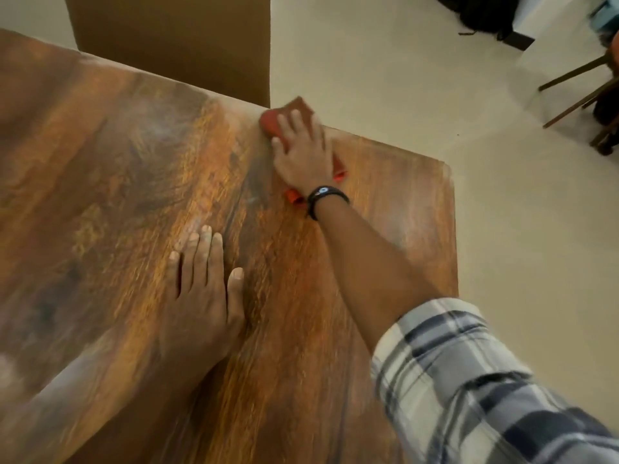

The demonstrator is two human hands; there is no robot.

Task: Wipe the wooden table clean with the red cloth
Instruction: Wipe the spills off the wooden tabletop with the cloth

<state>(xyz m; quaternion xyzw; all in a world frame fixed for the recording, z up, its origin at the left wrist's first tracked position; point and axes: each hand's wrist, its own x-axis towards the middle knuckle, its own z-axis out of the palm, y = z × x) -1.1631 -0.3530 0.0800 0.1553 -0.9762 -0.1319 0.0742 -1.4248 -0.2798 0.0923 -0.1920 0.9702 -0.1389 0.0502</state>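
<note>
The person's right hand (pixel 303 155) lies palm down on the red cloth (pixel 269 120) and presses it onto the wooden table (pixel 100 162) at the table's far edge, near the far right corner. The fingers are straight and close together, and the thumb is set apart to the left. Motion blur hides the fingertips. The cloth is bunched under the palm. 1 part sticks out past the fingers at the table's edge, and 2 small folds show beside the wrist. A black bracelet (pixel 326 195) with a pale bead circles that wrist, and a plaid sleeve (pixel 469 380) is rolled up above the forearm.

The left hand (pixel 204 296) rests flat on the tabletop nearer the person, well apart from the cloth. Its 4 fingers are straight and nearly together, with the thumb slightly out to the right.

A brown chair back (pixel 174 38) stands just beyond the far edge. On the pale floor (pixel 385 61) stand dark wooden chair legs (pixel 576 92) at the right, and a black bag (pixel 482 11) lies at the top.
</note>
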